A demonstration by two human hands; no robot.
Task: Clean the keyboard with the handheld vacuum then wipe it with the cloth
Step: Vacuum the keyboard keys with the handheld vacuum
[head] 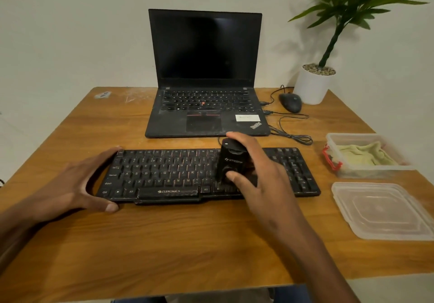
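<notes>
A black keyboard [164, 173] lies flat across the middle of the wooden table [164, 244]. My right hand [260, 175] grips a small black handheld vacuum [231, 159] that stands upright on the keys right of centre, thumb on its front. My left hand [79, 183] clasps the keyboard's left end, fingers along the far edge and thumb at the near edge. A pale green cloth [366, 154] lies crumpled in a clear plastic box [375, 173] at the right.
An open black laptop [206, 105] stands behind the keyboard. A wired mouse [290, 102], loose cables [291, 133] and a white potted plant [312, 84] sit at the back right. The box's clear lid [380, 211] lies near the right edge.
</notes>
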